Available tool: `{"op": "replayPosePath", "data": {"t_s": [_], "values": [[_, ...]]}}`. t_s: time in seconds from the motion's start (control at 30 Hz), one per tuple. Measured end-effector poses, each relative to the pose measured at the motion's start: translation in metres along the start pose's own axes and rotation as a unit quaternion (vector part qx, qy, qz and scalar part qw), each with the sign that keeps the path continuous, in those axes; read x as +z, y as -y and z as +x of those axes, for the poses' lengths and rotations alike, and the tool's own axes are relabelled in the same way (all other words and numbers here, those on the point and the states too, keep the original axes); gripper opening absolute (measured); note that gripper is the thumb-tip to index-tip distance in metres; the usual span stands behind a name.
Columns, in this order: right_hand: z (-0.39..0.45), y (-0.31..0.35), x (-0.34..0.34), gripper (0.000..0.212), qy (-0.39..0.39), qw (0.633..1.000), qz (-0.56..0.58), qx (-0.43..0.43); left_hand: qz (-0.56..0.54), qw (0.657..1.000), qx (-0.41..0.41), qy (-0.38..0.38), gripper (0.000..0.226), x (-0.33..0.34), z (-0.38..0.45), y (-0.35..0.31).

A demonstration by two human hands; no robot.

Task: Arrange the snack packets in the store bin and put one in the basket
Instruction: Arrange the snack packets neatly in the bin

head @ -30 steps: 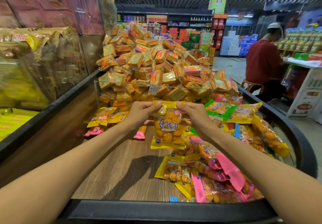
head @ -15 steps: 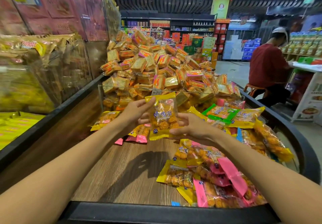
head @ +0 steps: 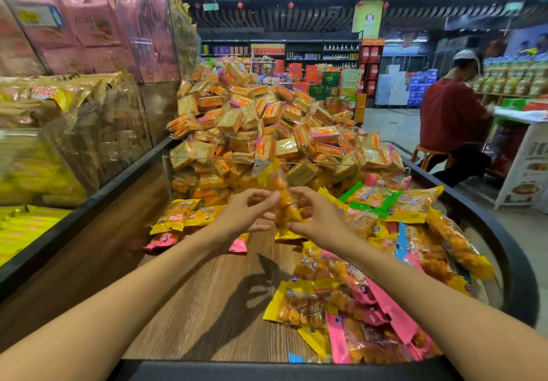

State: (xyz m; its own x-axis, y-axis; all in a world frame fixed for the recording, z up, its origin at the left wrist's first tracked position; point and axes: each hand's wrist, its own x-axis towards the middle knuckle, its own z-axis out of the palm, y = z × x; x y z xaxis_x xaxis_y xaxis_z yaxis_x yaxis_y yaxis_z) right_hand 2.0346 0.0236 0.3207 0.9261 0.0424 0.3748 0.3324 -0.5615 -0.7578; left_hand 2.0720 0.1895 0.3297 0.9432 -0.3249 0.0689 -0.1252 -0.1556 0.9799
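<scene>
A yellow snack packet (head: 281, 199) with orange pieces is up over the wooden bin floor (head: 207, 300), blurred and turned edge-on between my hands. My left hand (head: 247, 213) touches its left edge with curled index finger and thumb. My right hand (head: 315, 217) has its fingers curled round the packet's right side. More yellow, pink, green and blue packets (head: 364, 297) lie heaped along the bin's right side. A few yellow and pink ones (head: 178, 217) lie at the far left. No basket is in view.
A clear divider (head: 207, 162) closes the bin's far end, with a tall pile of biscuit packs (head: 261, 131) behind it. The bin's black rim (head: 516, 262) curves round the right. Clear bins of yellow and pink goods (head: 59, 131) stand left. A person in red (head: 447, 119) sits at the right.
Both hands have drawn closer together and the packet has turned from facing me to edge-on, lifted a little toward the divider. The camera has tilted upward.
</scene>
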Motion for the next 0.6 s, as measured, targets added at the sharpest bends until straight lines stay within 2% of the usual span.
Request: {"op": "replayPosePath", "data": {"t_s": [0.07, 0.13, 0.2, 0.23, 0.3, 0.37, 0.47, 0.53, 0.6], "values": [[-0.002, -0.002, 0.007, 0.071, 0.021, 0.998, -0.039, -0.041, -0.038, 0.998, -0.037, 0.029, 0.046, 0.006, 0.000, -0.001], [-0.003, -0.003, 0.012, 0.075, 0.058, 0.993, -0.078, -0.062, -0.055, 0.997, -0.054, 0.011, 0.044, 0.006, 0.002, 0.003], [-0.002, -0.002, 0.012, 0.063, 0.063, 0.994, -0.060, -0.071, -0.054, 0.997, -0.059, -0.012, 0.038, 0.003, 0.004, 0.009], [-0.001, 0.000, 0.010, 0.051, 0.032, 0.997, -0.019, -0.066, -0.056, 0.996, -0.063, -0.011, 0.034, 0.001, 0.004, 0.010], [0.005, 0.000, 0.004, 0.033, -0.053, 0.997, 0.059, -0.019, -0.078, 0.994, -0.070, 0.003, 0.023, -0.002, 0.004, 0.008], [0.010, -0.003, -0.004, 0.036, -0.092, 0.988, 0.106, 0.062, -0.096, 0.992, -0.078, 0.019, 0.018, -0.005, 0.003, 0.006], [0.013, -0.007, -0.006, 0.038, -0.065, 0.968, 0.183, 0.156, -0.102, 0.989, -0.086, 0.055, 0.019, -0.005, 0.003, 0.007], [0.012, -0.007, -0.004, 0.035, -0.059, 0.964, 0.210, 0.149, -0.108, 0.989, -0.081, 0.059, 0.022, -0.002, 0.002, 0.007], [0.011, -0.005, -0.002, 0.026, -0.067, 0.964, 0.219, 0.134, -0.119, 0.990, -0.058, 0.045, 0.038, -0.002, 0.003, 0.007]]}}
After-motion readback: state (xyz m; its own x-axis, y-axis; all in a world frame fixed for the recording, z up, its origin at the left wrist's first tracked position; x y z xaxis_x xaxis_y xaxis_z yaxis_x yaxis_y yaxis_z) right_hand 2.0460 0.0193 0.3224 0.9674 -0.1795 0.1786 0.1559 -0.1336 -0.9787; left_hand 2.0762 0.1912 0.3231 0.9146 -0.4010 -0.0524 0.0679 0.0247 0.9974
